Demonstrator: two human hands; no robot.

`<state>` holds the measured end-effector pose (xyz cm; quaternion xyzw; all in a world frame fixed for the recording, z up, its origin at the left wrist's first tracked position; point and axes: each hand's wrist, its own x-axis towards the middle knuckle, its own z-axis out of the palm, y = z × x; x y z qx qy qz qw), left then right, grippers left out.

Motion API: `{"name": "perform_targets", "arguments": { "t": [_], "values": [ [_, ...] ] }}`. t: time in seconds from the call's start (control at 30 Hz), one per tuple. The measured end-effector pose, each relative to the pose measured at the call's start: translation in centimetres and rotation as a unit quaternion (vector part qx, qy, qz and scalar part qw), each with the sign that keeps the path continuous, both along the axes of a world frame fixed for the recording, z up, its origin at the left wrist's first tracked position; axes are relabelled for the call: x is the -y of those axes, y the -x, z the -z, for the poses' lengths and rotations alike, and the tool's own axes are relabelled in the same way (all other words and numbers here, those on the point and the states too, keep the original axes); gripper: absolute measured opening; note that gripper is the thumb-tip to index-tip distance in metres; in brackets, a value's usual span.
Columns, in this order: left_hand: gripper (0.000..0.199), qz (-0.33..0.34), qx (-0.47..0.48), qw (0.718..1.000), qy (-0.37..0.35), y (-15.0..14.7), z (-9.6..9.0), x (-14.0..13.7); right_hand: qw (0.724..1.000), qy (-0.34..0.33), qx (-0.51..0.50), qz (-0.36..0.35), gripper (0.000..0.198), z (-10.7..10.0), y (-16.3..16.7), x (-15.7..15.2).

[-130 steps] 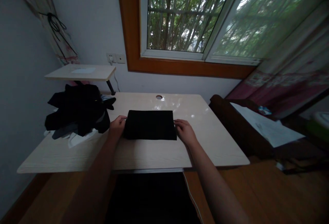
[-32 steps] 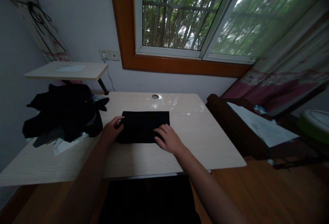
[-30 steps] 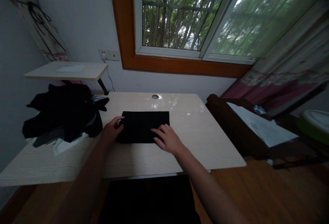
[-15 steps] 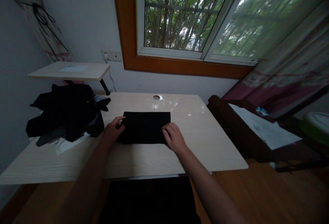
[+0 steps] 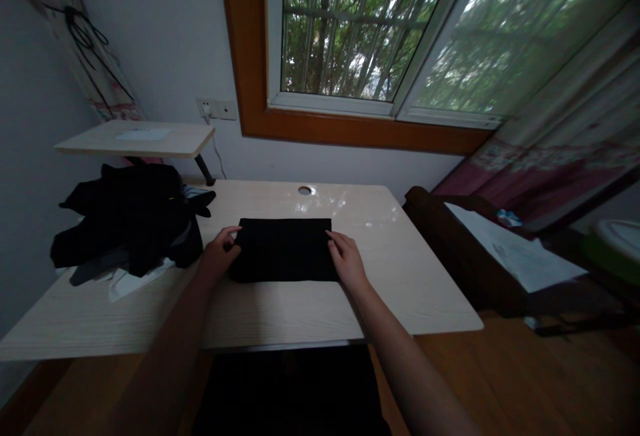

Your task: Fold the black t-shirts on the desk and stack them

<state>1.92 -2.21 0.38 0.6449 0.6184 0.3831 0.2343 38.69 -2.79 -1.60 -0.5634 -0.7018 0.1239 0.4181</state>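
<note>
A folded black cloth (image 5: 285, 250) lies flat as a neat rectangle on the pale wooden desk; what kind of garment it is cannot be told. My left hand (image 5: 219, 253) rests at its left edge, index finger and thumb apart, their tips touching the fabric. At the right edge, my right hand (image 5: 348, 259) has its fingers stretched out, with the fingertips on the cloth's border. A heap of black, grey and white clothes (image 5: 133, 219) sits on the desk to the left of my left hand.
A small raised shelf (image 5: 185, 139) with a paper (image 5: 143, 135) on it stands behind the heap. The desk (image 5: 410, 289) has a round cable hole (image 5: 305, 190) near its back edge. Beyond its right side is a brown piece of furniture (image 5: 463, 269) bearing a white sheet (image 5: 520, 256).
My right hand has slid right, from on top of the cloth to its right edge, with the fingers straighter. My left hand has barely shifted.
</note>
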Motion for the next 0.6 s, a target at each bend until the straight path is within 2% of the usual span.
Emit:
{"name": "perform_targets", "arguments": {
  "t": [0.17, 0.3, 0.47, 0.6],
  "values": [
    [0.041, -0.034, 0.035, 0.999, -0.017, 0.0, 0.1, -0.5, 0.999, 0.009, -0.037, -0.002, 0.038, 0.0, -0.3, -0.2],
    [0.038, -0.082, 0.067, 0.994, -0.028, 0.2, 0.8, -2.4, 0.995, 0.014, -0.094, -0.013, 0.04, 0.2, -0.4, -0.8],
    [0.047, -0.059, 0.078, 0.995, 0.009, 0.1, 1.8, -5.3, 0.988, 0.05, -0.143, 0.021, 0.055, 0.6, -0.4, -3.1],
    [0.048, -0.053, 0.088, 0.995, -0.012, -0.3, 2.2, -6.9, 0.983, 0.097, -0.15, 0.044, 0.057, 0.7, -0.2, -5.4]
  ]
}}
